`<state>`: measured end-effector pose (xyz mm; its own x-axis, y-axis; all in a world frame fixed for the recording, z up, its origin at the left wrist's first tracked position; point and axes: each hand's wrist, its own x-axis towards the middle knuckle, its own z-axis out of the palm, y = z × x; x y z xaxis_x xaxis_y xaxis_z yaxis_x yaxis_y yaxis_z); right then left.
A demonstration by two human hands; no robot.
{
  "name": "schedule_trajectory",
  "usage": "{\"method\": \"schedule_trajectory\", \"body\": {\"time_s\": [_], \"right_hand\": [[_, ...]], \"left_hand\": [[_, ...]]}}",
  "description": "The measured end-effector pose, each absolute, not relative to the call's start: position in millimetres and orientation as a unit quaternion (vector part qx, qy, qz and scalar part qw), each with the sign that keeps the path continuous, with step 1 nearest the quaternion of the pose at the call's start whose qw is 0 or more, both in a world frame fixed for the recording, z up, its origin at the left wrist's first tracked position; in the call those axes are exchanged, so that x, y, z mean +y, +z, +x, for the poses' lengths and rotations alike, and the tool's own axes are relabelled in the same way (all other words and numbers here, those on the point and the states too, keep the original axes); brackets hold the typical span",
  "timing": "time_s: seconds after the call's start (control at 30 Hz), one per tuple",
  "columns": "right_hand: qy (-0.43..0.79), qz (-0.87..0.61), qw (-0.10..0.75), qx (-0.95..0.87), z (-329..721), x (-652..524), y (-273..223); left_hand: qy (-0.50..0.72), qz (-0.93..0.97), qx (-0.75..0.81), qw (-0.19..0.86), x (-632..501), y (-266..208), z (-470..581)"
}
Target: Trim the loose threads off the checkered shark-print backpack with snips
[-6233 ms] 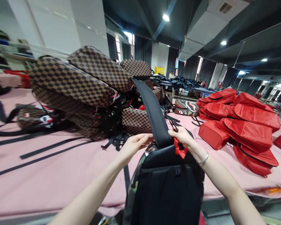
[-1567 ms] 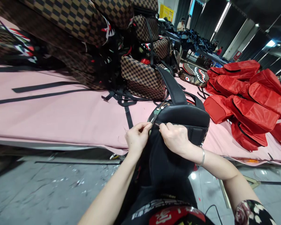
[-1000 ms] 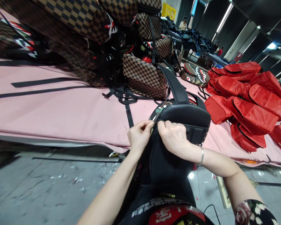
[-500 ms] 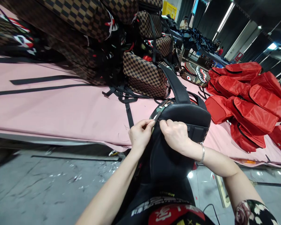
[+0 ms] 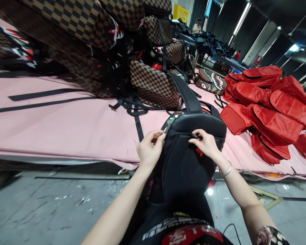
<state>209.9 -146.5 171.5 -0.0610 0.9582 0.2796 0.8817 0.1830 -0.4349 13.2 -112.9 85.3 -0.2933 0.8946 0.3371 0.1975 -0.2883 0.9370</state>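
Observation:
A black backpack [image 5: 182, 163] with a camouflage-patterned side leans at the table's front edge, its padded back facing me. At its left edge, my left hand [image 5: 151, 147] is closed, thumb and fingertips pinching the edge binding. My right hand [image 5: 206, 143] is over the back panel, just below the thick padded top, with fingers curled around a small dark thing [image 5: 197, 136] that is too small to make out. A bit of red shows under that hand. A wide black shoulder strap [image 5: 186, 93] runs up from the backpack's top.
Brown checkered bags [image 5: 153, 83] with shark-mouth prints are heaped at the back left. Several red bags [image 5: 272, 119] lie piled on the right of the pink-covered table [image 5: 53, 132]. Loose black straps [image 5: 51, 92] stretch across the left. Another person [image 5: 197, 26] is far off.
My right hand has moved right, away from the left hand, and its fingers have loosened around a small dark thing. My left hand stays at the backpack's edge.

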Motion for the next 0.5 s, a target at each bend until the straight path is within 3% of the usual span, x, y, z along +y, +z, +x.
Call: {"method": "schedule_trajectory", "body": {"time_s": [0.1, 0.3, 0.5], "right_hand": [[0.046, -0.659, 0.215, -0.720, 211.2, -142.7, 167.5], [0.019, -0.646, 0.207, -0.734, 206.1, -144.3, 170.5], [0.019, -0.645, 0.196, -0.738, 206.7, -147.8, 170.8]], "left_hand": [[0.614, 0.608, 0.471, 0.179, -111.6, 85.2, 9.1], [0.531, 0.730, 0.416, -0.108, -103.9, 100.5, -4.1], [0.424, 0.793, 0.394, -0.192, -92.9, 115.3, 0.5]]}}
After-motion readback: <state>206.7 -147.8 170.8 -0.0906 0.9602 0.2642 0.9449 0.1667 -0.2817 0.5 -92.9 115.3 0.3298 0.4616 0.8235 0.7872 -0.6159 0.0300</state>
